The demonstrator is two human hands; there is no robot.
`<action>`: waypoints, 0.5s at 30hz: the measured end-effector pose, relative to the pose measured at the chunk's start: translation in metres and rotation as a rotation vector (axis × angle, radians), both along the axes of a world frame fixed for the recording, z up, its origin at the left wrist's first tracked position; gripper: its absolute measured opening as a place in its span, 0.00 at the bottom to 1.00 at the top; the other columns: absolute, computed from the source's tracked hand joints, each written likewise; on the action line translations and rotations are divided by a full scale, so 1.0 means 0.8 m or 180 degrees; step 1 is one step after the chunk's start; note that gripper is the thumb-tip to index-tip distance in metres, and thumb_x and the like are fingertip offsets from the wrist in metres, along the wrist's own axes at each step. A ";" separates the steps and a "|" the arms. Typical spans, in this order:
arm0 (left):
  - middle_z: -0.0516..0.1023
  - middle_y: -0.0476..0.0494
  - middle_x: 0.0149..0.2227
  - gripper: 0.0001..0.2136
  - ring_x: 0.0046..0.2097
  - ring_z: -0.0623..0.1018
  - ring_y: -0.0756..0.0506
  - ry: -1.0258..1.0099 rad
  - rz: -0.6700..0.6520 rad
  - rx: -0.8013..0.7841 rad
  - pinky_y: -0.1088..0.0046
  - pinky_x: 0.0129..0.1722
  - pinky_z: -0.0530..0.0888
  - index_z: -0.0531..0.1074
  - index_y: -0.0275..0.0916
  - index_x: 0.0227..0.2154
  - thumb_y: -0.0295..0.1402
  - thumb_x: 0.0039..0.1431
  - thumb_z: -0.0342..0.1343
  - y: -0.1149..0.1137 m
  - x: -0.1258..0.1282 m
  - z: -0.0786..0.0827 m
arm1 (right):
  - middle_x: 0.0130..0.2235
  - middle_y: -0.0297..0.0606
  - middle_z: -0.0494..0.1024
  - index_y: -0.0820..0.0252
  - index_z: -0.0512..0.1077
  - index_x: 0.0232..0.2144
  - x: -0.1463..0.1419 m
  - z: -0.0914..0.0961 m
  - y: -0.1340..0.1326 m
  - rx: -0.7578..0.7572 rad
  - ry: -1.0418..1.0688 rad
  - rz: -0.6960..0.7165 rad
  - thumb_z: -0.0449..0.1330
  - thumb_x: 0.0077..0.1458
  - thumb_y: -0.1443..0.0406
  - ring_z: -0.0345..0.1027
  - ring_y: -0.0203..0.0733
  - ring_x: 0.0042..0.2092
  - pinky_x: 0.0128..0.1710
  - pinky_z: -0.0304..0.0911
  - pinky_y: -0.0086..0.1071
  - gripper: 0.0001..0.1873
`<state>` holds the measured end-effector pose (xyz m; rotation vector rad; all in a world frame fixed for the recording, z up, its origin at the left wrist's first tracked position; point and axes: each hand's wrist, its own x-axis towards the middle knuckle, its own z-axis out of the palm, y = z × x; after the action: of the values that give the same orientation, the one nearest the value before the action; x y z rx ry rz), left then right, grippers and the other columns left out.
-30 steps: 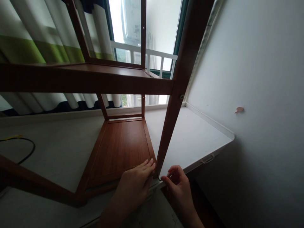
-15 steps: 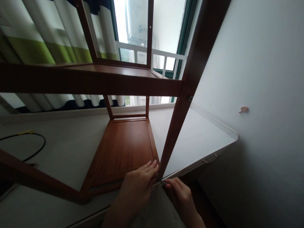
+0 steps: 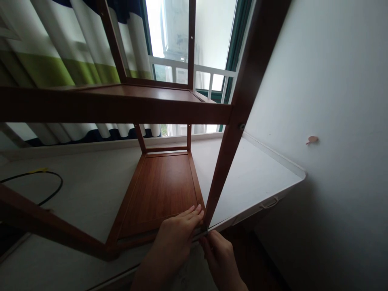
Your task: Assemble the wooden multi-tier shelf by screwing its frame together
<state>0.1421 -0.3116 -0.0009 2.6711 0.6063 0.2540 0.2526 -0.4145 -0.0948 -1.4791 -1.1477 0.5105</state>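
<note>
A brown wooden shelf rack [image 3: 121,106] stands on a white table [image 3: 254,169] by the window. My left hand [image 3: 177,238] lies flat on the near corner of the rack's lower shelf board [image 3: 163,190], fingers stretched toward the front right post [image 3: 226,161]. My right hand [image 3: 220,256] is just below that post's foot, at the table's edge. Its fingers are pinched on a small dark metal tool [image 3: 206,231], which touches the corner joint. What the tool's tip meets is hidden.
A black cable [image 3: 45,188] with a yellow tag curls on the table at the left. Striped green and white curtains [image 3: 54,60] hang behind. A white wall [image 3: 333,121] with a small pink hook [image 3: 311,140] closes the right side. The table has a metal handle [image 3: 268,203] on its near right edge.
My right hand has dropped lower and turned at the post's foot, fingers curling under with the tool. My left hand stays on the shelf corner. The view has shifted slightly left.
</note>
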 end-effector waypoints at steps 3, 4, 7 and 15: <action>0.60 0.48 0.58 0.28 0.59 0.61 0.50 -0.0024 0.0023 -0.0076 0.71 0.58 0.60 0.62 0.44 0.54 0.19 0.48 0.47 0.000 -0.001 0.000 | 0.20 0.32 0.64 0.64 0.65 0.23 -0.009 0.000 0.003 -0.0304 0.1043 0.0108 0.51 0.56 0.53 0.56 0.29 0.18 0.14 0.51 0.22 0.20; 0.60 0.49 0.58 0.29 0.59 0.61 0.50 -0.0043 0.0036 -0.0103 0.71 0.58 0.60 0.62 0.44 0.53 0.18 0.47 0.46 0.001 -0.002 0.000 | 0.18 0.31 0.63 0.64 0.65 0.22 -0.011 0.001 0.005 -0.0377 0.1380 0.0161 0.52 0.54 0.51 0.55 0.28 0.16 0.12 0.49 0.22 0.22; 0.60 0.49 0.58 0.29 0.59 0.61 0.51 -0.0128 -0.0007 -0.0205 0.71 0.58 0.60 0.63 0.45 0.53 0.17 0.46 0.46 0.004 -0.004 0.001 | 0.20 0.32 0.66 0.66 0.67 0.23 -0.013 0.007 0.009 -0.0472 0.2273 0.0309 0.57 0.48 0.48 0.55 0.27 0.15 0.10 0.48 0.21 0.24; 0.64 0.52 0.56 0.24 0.57 0.65 0.49 -0.0232 0.0035 -0.0230 0.71 0.56 0.62 0.65 0.50 0.51 0.24 0.51 0.54 0.008 -0.002 0.002 | 0.20 0.28 0.68 0.65 0.67 0.25 -0.002 0.024 0.012 -0.0729 0.4282 0.0911 0.64 0.41 0.56 0.51 0.21 0.14 0.09 0.42 0.17 0.17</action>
<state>0.1408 -0.3048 0.0006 2.5780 0.5961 0.3248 0.2512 -0.4052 -0.0752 -0.7821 -0.1917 1.5550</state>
